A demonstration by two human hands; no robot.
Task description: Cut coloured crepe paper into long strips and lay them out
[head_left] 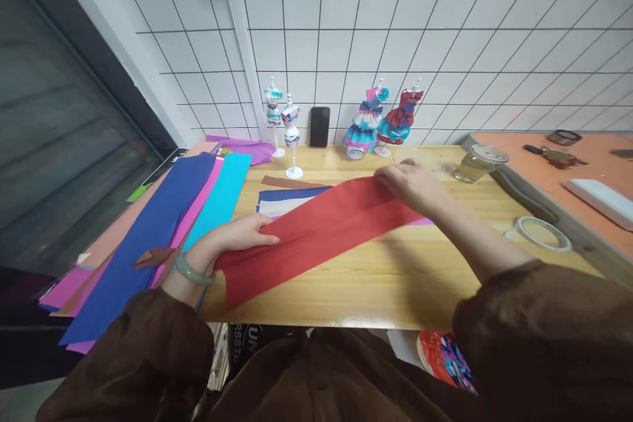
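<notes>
A wide red strip, of cloth or crepe paper, slants over the wooden table, its right end higher than its left. At its upper right edge my right hand pinches it, with the fingertips partly hidden. My left hand, with a green bangle at the wrist, holds the strip near its left end, thumb on top. Partly covered behind it lie a blue strip, a white strip and a thin brown strip.
Blue, cyan and pink strips pile up at the left. Several small dress forms and a phone stand along the tiled wall. To the right are a cup, a tape roll and an orange surface.
</notes>
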